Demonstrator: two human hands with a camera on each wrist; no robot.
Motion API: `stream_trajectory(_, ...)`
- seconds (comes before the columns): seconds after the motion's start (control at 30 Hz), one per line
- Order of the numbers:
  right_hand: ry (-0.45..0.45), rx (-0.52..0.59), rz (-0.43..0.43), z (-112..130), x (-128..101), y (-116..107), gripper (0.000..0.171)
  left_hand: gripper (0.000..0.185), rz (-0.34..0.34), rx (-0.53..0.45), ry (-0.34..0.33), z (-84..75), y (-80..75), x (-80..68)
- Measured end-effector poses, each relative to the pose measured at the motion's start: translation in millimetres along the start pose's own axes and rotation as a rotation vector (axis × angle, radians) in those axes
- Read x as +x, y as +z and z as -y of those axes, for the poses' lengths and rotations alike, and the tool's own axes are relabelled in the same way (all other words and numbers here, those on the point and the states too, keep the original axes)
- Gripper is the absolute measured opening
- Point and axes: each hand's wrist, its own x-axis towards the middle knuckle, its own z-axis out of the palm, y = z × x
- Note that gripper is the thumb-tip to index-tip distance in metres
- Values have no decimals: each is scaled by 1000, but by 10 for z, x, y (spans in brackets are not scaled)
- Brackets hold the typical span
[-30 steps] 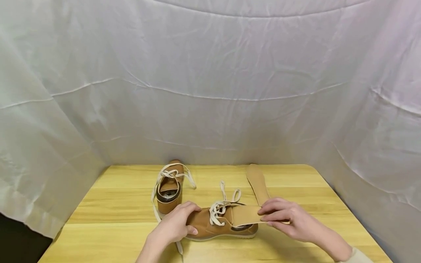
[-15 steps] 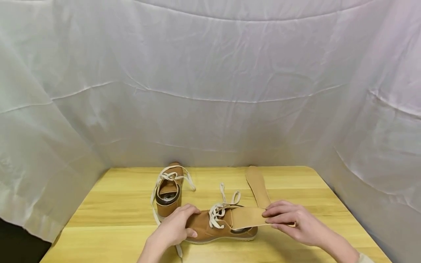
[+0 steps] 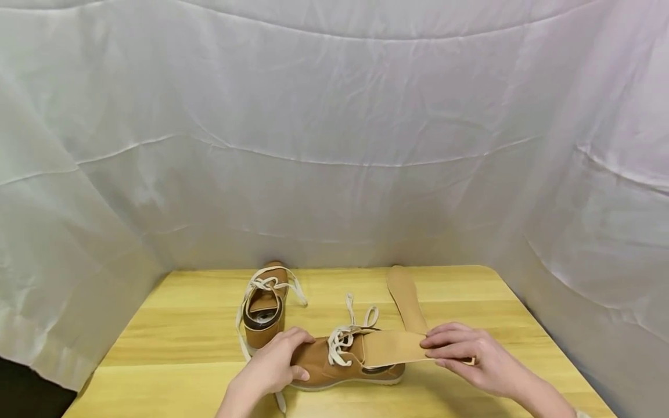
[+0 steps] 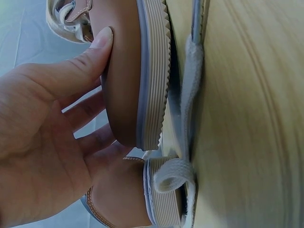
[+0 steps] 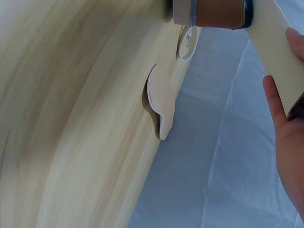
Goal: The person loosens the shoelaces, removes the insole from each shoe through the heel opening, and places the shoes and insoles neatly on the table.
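Note:
A tan lace-up shoe (image 3: 340, 363) lies on the wooden table (image 3: 183, 325), toe to the left. My left hand (image 3: 298, 354) grips its toe, the thumb (image 4: 95, 52) pressed on the upper above the ribbed sole (image 4: 152, 71). A tan insole (image 3: 394, 347) sticks out of the shoe's opening to the right. My right hand (image 3: 436, 348) pinches it, fingers on top. In the right wrist view the insole (image 5: 278, 52) runs from the shoe's heel (image 5: 218, 12) across my fingers (image 5: 278, 104).
A second tan shoe (image 3: 263, 307) stands behind the left hand, its laces (image 3: 272, 284) loose. A second insole (image 3: 405, 296) lies flat behind the right hand, also seen in the right wrist view (image 5: 161, 102). White cloth (image 3: 334, 145) walls the table on three sides.
My right hand has shifted a little to the right along the insole, and the insole's end now shows past it. The left hand stays on the toe.

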Motion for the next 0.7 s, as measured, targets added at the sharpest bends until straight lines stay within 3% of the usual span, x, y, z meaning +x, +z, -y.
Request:
stream_trajectory(0.37,25,8,-38,29,-122,-17,26,54,-23,14,39,31,21,-5)
stream_trajectory(0.7,116,17,-53,106,-250,-62,38,53,-19,8,35,41,44,-8)
